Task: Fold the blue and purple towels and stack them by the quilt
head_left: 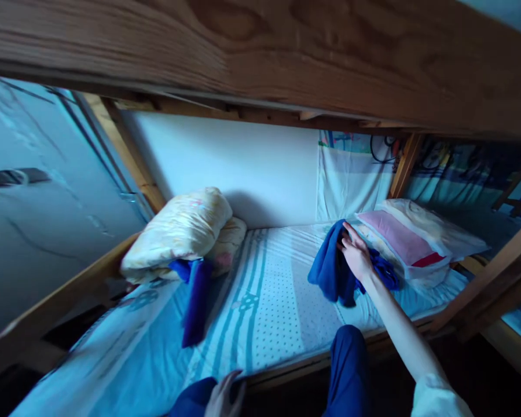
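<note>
My right hand (355, 255) reaches out over the lower bunk and grips a dark blue cloth (332, 269) bunched on the mattress, next to a pink-and-white pillow (402, 240). My left hand (224, 397) rests low at the bottom edge, near my knee in dark blue trousers, by the bed's wooden side rail; its fingers are partly out of view. The mattress sheet (260, 301) is pale with teal stripes and dots.
A folded yellowish quilt (178, 231) lies at the left end with a purple-blue cloth (196, 301) hanging from under it. The upper bunk's wooden beam (286, 52) spans overhead. Wooden posts (495, 284) frame the bed; a white wall stands behind.
</note>
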A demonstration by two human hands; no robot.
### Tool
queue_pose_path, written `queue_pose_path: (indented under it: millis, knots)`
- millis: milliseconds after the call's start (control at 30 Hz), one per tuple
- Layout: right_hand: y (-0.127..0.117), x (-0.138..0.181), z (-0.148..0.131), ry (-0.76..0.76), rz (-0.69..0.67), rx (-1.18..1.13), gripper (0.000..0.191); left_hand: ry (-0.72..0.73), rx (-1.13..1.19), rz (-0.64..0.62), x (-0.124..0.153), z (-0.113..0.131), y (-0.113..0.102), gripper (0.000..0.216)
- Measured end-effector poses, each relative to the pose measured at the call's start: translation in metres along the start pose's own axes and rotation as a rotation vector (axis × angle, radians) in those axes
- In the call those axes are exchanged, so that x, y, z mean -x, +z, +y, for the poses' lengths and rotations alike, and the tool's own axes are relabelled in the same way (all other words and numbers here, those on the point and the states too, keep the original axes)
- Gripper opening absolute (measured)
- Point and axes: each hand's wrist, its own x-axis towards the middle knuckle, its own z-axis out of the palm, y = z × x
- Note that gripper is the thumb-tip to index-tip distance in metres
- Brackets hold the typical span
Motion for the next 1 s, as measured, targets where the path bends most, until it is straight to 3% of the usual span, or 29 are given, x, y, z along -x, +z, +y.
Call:
queue_pose_path:
  millis: [100, 200, 267, 333, 433, 533, 667, 833, 1000]
  knots:
    - [0.028, 0.044, 0.002, 0.095, -0.053, -0.083, 0.061, 0.155, 0.286, 0.057, 0.02, 0.083, -0.009, 0.046]
    - [0.056, 0.085, 0.006, 0.201, -0.123, -0.146, 0.061, 0.339, 0.396, 0.105, 0.03, 0.164, -0.027, 0.055]
    - [0.073, 0.109, 0.007, 0.257, -0.167, -0.175, 0.062, 0.389, 0.37, 0.158, 0.024, 0.202, -0.039, 0.058]
    - [0.087, 0.128, 0.006, 0.292, -0.213, -0.183, 0.064, 0.381, 0.337, 0.239, 0.011, 0.223, -0.047, 0.049]
    - [0.097, 0.146, 0.004, 0.299, -0.258, -0.154, 0.064, 0.355, 0.332, 0.303, -0.01, 0.229, -0.055, 0.028]
    - [0.095, 0.147, 0.005, 0.256, -0.258, -0.1, 0.06, 0.339, 0.371, 0.235, -0.02, 0.223, -0.068, 0.021]
    - [0.084, 0.14, 0.016, 0.1, -0.214, 0.102, 0.047, 0.237, 0.509, 0.135, -0.024, 0.217, -0.102, 0.019]
    - [0.082, 0.147, 0.042, -0.059, -0.249, 0.366, 0.048, 0.029, 0.949, -0.13, -0.028, 0.22, -0.143, 0.023]
    - [0.099, 0.169, 0.069, -0.128, -0.181, 0.441, 0.045, -0.193, 1.19, -0.348, -0.02, 0.225, -0.163, 0.037]
